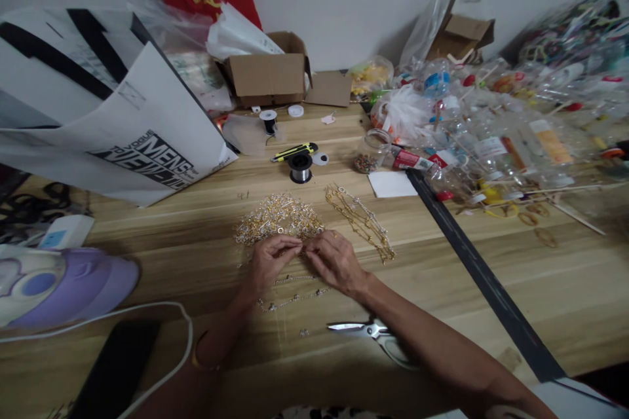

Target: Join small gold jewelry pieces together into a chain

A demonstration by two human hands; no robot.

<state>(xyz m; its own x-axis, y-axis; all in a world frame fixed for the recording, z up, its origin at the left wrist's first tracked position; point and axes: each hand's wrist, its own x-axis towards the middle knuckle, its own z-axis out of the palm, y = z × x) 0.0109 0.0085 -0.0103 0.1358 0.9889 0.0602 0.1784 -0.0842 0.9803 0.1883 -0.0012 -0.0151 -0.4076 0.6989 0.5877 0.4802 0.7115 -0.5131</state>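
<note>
My left hand [272, 258] and my right hand [339, 260] meet at the fingertips, both closed in a pinch. Whatever sits between the fingers is too small to make out. Just beyond them lies a heap of gold and silver beaded chains [278, 213]. A silver chain with beads [285, 303] loops on the table below my hands, its strands running toward my right hand. Several gold and silver chains [361, 219] are laid out to the right. Scissors [371, 328] rest with blades apart beside my right forearm, which partly covers the handles. Tiny silver pieces [304, 332] lie left of them.
Behind the heap stand a wire spool [300, 169], a yellow utility knife [295, 152] and a bead jar [372, 152]. Plastic bottles [491, 124] crowd the right. A paper bag [142, 124], purple object [93, 285], white cable [184, 321] and phone [115, 366] are left.
</note>
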